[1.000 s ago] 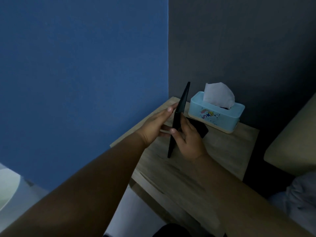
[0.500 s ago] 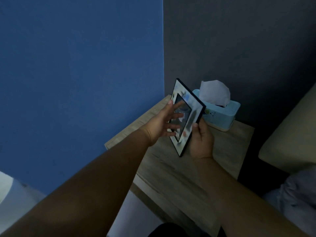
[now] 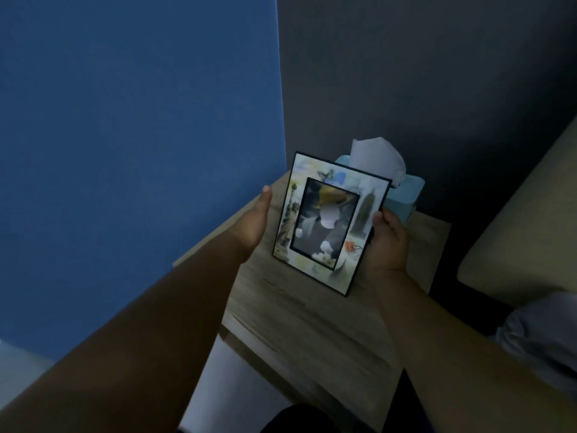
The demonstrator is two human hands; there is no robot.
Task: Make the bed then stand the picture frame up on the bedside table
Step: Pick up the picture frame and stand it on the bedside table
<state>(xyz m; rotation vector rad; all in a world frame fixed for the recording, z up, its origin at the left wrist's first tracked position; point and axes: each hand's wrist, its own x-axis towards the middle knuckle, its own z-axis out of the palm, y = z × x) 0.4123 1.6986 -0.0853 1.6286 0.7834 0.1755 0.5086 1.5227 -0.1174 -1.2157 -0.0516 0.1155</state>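
Head view: I hold the picture frame (image 3: 331, 221) upright over the wooden counter (image 3: 312, 326), its printed front turned toward me. My right hand (image 3: 388, 243) grips the frame's right edge, thumb on the front and fingers hidden behind it. My left hand (image 3: 254, 221) is open, fingers straight, just beside the frame's left edge; I cannot tell if it touches. The frame's lower corner is at or just above the counter; which, I cannot tell. Behind the frame, at the back of the counter, stands a light blue tissue box (image 3: 404, 198) with a white tissue (image 3: 376, 157) sticking up. A blue wall (image 3: 140, 120) is to the left, a dark grey wall (image 3: 421, 73) behind. A beige cushion (image 3: 524, 232) lies off to the right.
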